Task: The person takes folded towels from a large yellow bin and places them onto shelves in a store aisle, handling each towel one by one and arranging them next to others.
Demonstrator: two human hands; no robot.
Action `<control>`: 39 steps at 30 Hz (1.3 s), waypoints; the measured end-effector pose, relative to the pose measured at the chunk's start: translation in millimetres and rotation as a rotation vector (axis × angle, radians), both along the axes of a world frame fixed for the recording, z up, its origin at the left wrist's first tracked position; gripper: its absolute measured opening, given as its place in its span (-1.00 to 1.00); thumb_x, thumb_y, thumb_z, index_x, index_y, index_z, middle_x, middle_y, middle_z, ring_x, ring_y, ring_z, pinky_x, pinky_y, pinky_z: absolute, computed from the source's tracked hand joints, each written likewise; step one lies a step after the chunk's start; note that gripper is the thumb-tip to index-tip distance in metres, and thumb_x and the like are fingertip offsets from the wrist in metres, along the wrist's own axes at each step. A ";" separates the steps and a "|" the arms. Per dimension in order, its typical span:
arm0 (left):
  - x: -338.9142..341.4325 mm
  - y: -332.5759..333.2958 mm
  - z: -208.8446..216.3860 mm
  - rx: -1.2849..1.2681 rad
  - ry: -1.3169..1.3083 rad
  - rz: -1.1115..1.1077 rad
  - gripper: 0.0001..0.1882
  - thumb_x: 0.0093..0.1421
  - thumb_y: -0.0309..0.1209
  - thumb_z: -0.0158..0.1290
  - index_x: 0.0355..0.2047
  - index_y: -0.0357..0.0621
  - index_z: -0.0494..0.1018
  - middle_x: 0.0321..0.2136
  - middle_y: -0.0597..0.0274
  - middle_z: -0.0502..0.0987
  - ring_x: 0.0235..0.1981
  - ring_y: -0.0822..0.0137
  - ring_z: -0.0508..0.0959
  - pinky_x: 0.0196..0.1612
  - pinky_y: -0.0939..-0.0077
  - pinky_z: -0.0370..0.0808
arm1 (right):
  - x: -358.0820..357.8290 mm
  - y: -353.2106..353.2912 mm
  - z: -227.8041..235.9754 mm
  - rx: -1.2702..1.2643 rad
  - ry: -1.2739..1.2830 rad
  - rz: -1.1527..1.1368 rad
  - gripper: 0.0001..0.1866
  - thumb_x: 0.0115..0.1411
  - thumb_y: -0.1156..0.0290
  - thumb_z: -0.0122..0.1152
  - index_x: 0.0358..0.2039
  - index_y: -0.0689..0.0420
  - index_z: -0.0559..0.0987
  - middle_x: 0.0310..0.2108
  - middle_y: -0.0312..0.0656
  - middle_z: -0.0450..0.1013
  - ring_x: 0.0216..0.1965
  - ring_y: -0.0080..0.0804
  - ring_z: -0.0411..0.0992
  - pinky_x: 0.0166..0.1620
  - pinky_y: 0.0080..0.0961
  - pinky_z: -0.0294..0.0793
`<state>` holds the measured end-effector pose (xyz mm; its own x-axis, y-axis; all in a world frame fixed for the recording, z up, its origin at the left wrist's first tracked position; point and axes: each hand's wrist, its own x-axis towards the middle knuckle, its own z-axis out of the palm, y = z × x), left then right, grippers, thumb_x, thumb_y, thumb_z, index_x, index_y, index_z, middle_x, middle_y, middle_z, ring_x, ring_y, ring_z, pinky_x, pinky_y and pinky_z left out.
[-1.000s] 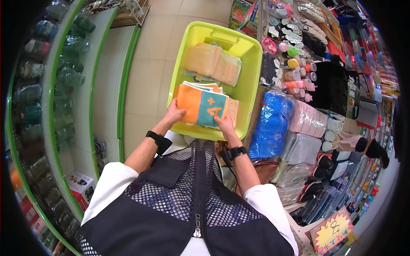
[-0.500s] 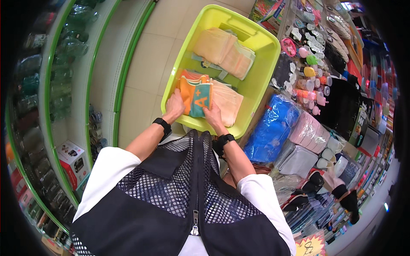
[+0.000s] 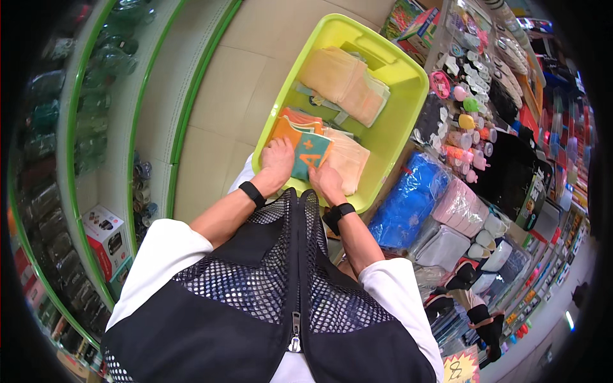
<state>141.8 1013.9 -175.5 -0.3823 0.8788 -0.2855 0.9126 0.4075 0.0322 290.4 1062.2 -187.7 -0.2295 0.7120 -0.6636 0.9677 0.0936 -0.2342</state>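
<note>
A folded orange and teal towel [image 3: 308, 153] is in the near part of a lime-green plastic tub [image 3: 408, 102]. My left hand [image 3: 277, 162] has its fingers curled over the towel's orange left side. At the towel's lower right edge, my right hand [image 3: 327, 182] pinches the teal part. More orange folded towels [image 3: 300, 119] lie just behind it. To its right rests a stack of peach folded towels [image 3: 348, 163], and another peach stack [image 3: 345, 83] fills the tub's far part. What lies under my left palm is hidden.
Green-edged shelves [image 3: 191, 115] with glass jars and a red-and-white box [image 3: 105, 239] run along the left. Right of the tub are a blue plastic-wrapped bundle [image 3: 408, 201], a pink wrapped bundle [image 3: 464, 203] and many small goods. The tiled floor [image 3: 233, 96] shows between shelves and tub.
My left hand has moved from the towel's left edge onto its orange face. The towel's teal side is now tilted, its right edge swung outward. The whole view has shifted slightly.
</note>
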 end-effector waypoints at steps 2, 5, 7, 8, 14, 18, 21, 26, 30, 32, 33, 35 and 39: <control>-9.8 0.5 5.1 -0.004 -0.067 -0.196 -0.77 -0.04 -0.41 0.01 -0.33 -0.16 0.40 -0.42 0.15 0.44 -0.35 0.24 0.50 -0.45 0.47 0.48 | -7.3 2.6 0.3 0.013 -0.013 0.018 -0.54 0.03 0.11 0.04 -0.23 0.26 0.44 -0.45 0.12 0.46 -0.37 0.05 0.45 -0.26 -0.15 0.41; -27.5 0.0 -7.0 -0.185 -0.147 -0.311 -0.80 -0.05 -0.42 0.01 -0.36 -0.16 0.42 -0.39 0.14 0.44 -0.34 0.23 0.49 -0.44 0.43 0.48 | -20.6 5.0 6.7 0.033 -0.113 0.023 -0.55 0.02 0.05 0.05 -0.33 0.23 0.51 -0.46 0.03 0.48 -0.38 -0.03 0.48 -0.31 -0.22 0.45; -35.2 -1.4 -5.8 -0.169 -0.134 -0.357 -0.83 -0.02 -0.40 -0.03 -0.40 -0.15 0.46 -0.41 0.14 0.47 -0.35 0.23 0.50 -0.45 0.43 0.48 | -26.0 2.6 16.9 0.036 -0.226 0.216 -0.58 0.01 0.03 0.06 -0.45 0.18 0.56 -0.48 -0.04 0.50 -0.40 -0.11 0.49 -0.34 -0.29 0.47; -36.9 0.9 0.7 -0.147 -0.121 -0.385 -0.82 0.01 -0.38 -0.06 -0.44 -0.14 0.50 -0.43 0.15 0.50 -0.36 0.24 0.52 -0.45 0.43 0.47 | -31.6 6.9 32.7 0.039 -0.227 0.197 -0.58 0.01 0.03 0.06 -0.45 0.18 0.56 -0.48 -0.04 0.50 -0.40 -0.11 0.49 -0.34 -0.29 0.47; -36.9 33.6 -6.8 -0.182 -0.281 -0.609 -0.91 -0.07 -0.39 0.01 -0.55 -0.06 0.49 -0.54 0.16 0.51 -0.45 0.24 0.54 -0.45 0.44 0.47 | -31.3 17.4 51.0 0.068 -0.084 0.236 -0.69 -0.02 0.15 0.09 -0.48 0.16 0.54 -0.53 -0.04 0.48 -0.46 -0.15 0.48 -0.37 -0.26 0.46; -42.9 40.6 -31.7 -0.161 -0.260 -0.792 -0.87 -0.08 -0.32 0.00 -0.66 0.00 0.52 -0.67 0.22 0.52 -0.60 0.23 0.55 -0.61 0.36 0.45 | -48.9 4.3 69.0 -0.020 0.117 0.051 -0.74 -0.04 0.24 0.07 -0.43 0.19 0.50 -0.45 0.03 0.47 -0.35 -0.05 0.45 -0.27 -0.22 0.43; -40.6 50.1 -25.0 -0.187 -0.262 -0.890 -0.86 -0.08 -0.28 0.02 -0.63 0.00 0.52 -0.62 0.19 0.53 -0.53 0.21 0.57 -0.52 0.32 0.48 | -44.6 -5.7 107.8 0.096 0.247 -0.113 -0.69 0.00 0.23 0.07 -0.30 0.17 0.45 -0.42 0.01 0.46 -0.33 -0.01 0.43 -0.27 -0.16 0.41; -10.5 56.5 10.6 -0.511 -0.219 -1.077 -0.76 -0.09 -0.29 0.00 -0.41 -0.11 0.50 -0.42 0.03 0.54 -0.38 0.12 0.56 -0.35 0.29 0.50 | 14.6 -53.6 138.3 0.160 0.209 -0.474 -0.69 0.01 0.28 0.04 -0.25 0.18 0.44 -0.39 0.08 0.44 -0.29 0.02 0.42 -0.24 -0.15 0.40; 8.6 50.4 16.0 -0.524 -0.325 -1.063 -0.69 -0.15 -0.38 0.01 -0.33 -0.20 0.47 -0.40 -0.07 0.52 -0.30 0.03 0.53 -0.29 0.23 0.47 | 71.5 -112.6 147.0 0.255 0.183 -0.596 -0.65 0.01 0.25 0.03 -0.22 0.17 0.44 -0.35 0.07 0.44 -0.26 0.02 0.41 -0.20 -0.15 0.40; 14.0 47.6 -6.2 -0.628 -0.215 -1.104 -0.72 -0.11 -0.34 -0.01 -0.40 -0.25 0.47 -0.43 -0.08 0.53 -0.34 0.04 0.54 -0.31 0.21 0.47 | 92.0 -151.3 143.9 0.347 0.206 -0.630 -0.64 0.01 0.23 0.03 -0.21 0.17 0.44 -0.33 0.07 0.44 -0.26 0.02 0.41 -0.19 -0.15 0.40; 21.3 50.4 -12.9 -0.753 -0.125 -1.100 -0.72 -0.07 -0.30 -0.04 -0.48 -0.31 0.47 -0.45 -0.10 0.53 -0.37 0.05 0.55 -0.32 0.19 0.47 | 100.9 -169.1 144.2 0.358 0.235 -0.685 -0.63 0.02 0.22 0.03 -0.20 0.17 0.44 -0.31 0.08 0.44 -0.25 0.02 0.41 -0.18 -0.16 0.40; 52.5 34.4 8.3 -0.636 -0.136 -1.082 -0.73 -0.09 -0.31 -0.04 -0.52 -0.31 0.47 -0.46 -0.12 0.52 -0.38 0.02 0.54 -0.32 0.17 0.46 | 129.9 -221.7 143.2 0.399 0.266 -0.787 -0.61 0.03 0.20 0.03 -0.18 0.18 0.44 -0.27 0.08 0.44 -0.23 0.02 0.41 -0.15 -0.18 0.39; 126.0 -36.9 82.1 -0.121 -0.122 -1.171 -0.73 -0.12 -0.31 -0.04 -0.52 -0.29 0.46 -0.48 -0.18 0.50 -0.40 -0.03 0.53 -0.31 0.15 0.46 | 174.5 -354.8 117.2 0.541 0.288 -0.994 -0.60 0.02 0.17 0.05 -0.20 0.18 0.45 -0.38 0.04 0.47 -0.31 -0.03 0.44 -0.22 -0.21 0.41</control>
<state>267.8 977.0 -93.4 0.6730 0.6407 -0.3695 0.7258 -0.6682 0.1635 465.0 707.4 -70.6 0.4959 0.8367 -0.2326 0.5887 -0.5208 -0.6183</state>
